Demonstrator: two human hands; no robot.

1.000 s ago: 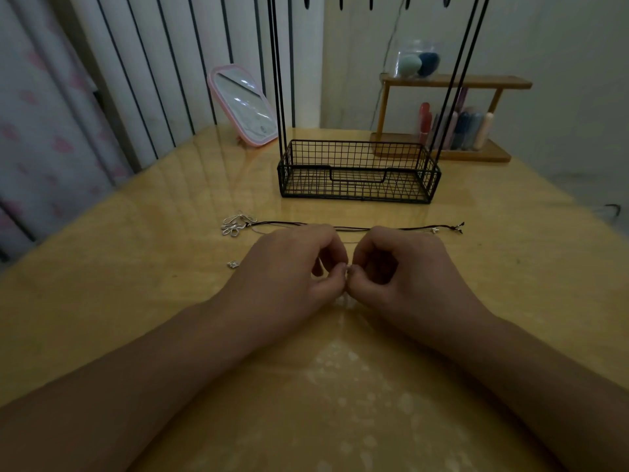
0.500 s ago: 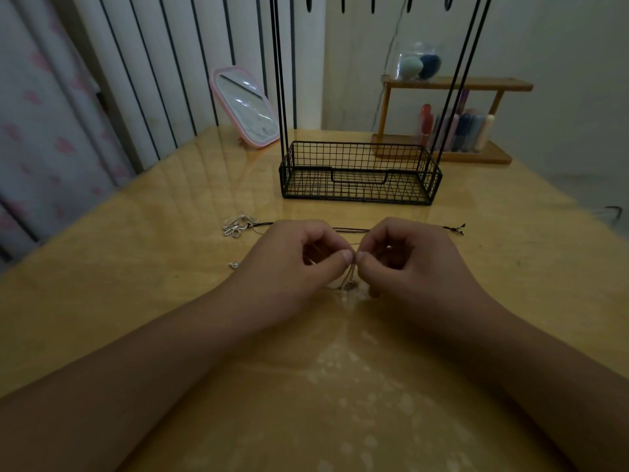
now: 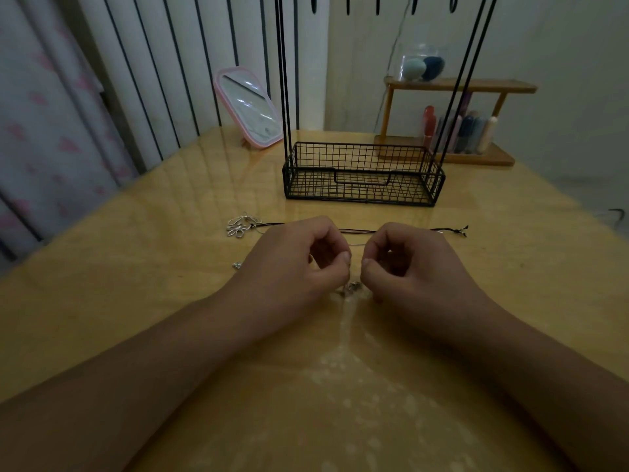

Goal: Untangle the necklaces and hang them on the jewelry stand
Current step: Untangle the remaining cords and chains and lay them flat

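Both hands sit close together on the table (image 3: 136,301). The left hand (image 3: 292,267) and right hand (image 3: 412,267) curl their fingers and pinch a thin silver necklace (image 3: 352,287). A black cord (image 3: 357,230) lies just behind. Farther back stands the jewelry stand (image 3: 362,178).

Necklaces (image 3: 354,230), stand (image 3: 362,175) on table (image 3: 136,253)

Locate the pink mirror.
Head view, far left of the table: the pink mirror leans back just left of the jewelry stand's wire basket.
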